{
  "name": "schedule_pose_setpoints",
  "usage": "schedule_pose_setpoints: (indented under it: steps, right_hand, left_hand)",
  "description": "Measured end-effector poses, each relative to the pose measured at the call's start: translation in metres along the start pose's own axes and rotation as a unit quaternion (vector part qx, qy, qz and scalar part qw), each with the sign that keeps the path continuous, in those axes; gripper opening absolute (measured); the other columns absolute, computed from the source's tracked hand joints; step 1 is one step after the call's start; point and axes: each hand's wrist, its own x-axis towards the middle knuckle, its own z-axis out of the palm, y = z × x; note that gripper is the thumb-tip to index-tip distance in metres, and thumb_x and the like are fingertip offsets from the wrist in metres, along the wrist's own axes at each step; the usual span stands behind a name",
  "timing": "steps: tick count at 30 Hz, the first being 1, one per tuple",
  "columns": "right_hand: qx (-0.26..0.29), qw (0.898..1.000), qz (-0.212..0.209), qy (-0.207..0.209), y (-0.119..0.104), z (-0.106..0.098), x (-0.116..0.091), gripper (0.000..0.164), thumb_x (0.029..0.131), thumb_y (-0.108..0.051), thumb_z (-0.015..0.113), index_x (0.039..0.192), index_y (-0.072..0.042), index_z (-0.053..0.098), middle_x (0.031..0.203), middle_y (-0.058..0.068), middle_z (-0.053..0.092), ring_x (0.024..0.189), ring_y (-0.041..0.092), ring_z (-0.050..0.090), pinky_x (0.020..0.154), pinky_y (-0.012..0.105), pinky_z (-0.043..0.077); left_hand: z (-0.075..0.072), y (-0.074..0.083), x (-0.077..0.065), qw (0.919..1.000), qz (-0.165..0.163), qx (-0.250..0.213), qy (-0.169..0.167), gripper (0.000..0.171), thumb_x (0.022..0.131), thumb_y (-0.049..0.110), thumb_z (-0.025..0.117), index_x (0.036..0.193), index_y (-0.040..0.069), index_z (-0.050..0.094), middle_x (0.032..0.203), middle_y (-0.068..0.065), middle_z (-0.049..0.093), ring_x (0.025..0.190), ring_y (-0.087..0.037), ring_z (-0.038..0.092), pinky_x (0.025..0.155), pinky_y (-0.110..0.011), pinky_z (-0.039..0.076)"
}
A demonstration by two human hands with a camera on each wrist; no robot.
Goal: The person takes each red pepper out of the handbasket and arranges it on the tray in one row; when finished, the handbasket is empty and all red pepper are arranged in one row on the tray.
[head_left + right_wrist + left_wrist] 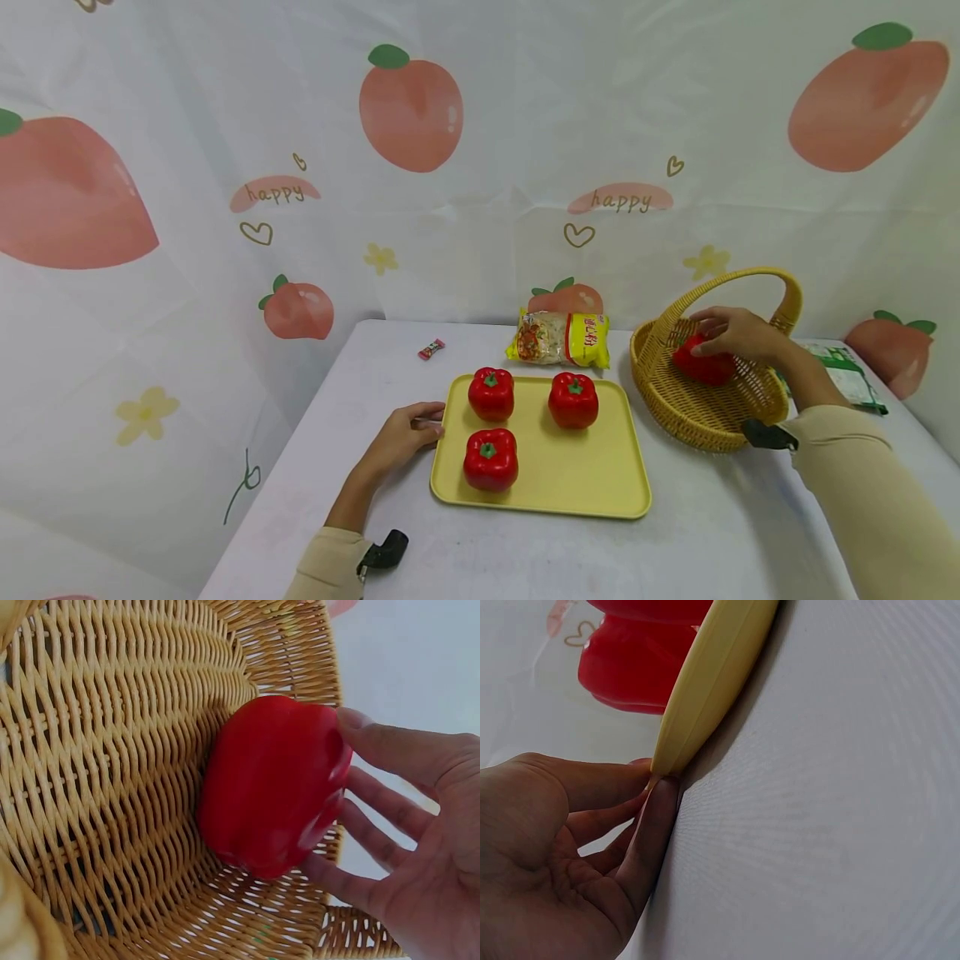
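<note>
Inside the wicker basket point(675, 408), at the right of the table, my right hand point(738, 333) holds a red bell pepper point(274, 784). In the right wrist view, the thumb and fingers grip one end of the pepper while its side lies against the woven wall. My left hand point(405, 433) pinches the left edge of the yellow tray point(577, 475), its fingertips point(660, 799) at the rim in the left wrist view. Three red bell peppers stand on the tray: one at the back left point(491, 396), one at the back right point(573, 402), one at the front left point(491, 462).
Behind the tray lies a yellow and clear food packet point(562, 339). A small red wrapped sweet point(431, 349) is at the back left. A green and white packet point(847, 375) lies partly behind the basket and right arm. The basket's tall handle point(720, 279) arches over the right hand.
</note>
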Motion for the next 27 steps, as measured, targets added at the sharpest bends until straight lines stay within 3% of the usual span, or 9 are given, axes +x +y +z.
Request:
schedule_pose_setpoints:
  steps: [27]
  right_hand:
    - [-0.016, 0.999, 0.025, -0.044, 0.0064, 0.0028, -0.001, 0.08, 0.098, -0.029, 0.075, 0.153, 0.015, 0.037, 0.144, 0.049, 0.046, 0.131, 0.063, 0.05, 0.101, 0.064, 0.054]
  left_hand:
    - [0.0005, -0.0005, -0.0003, 1.0, 0.002, 0.004, 0.0, 0.042, 0.099, 0.005, 0.072, 0.14, -0.001, 0.066, 0.125, -0.012, 0.074, 0.105, -0.021, 0.071, 0.094, -0.039, 0.061]
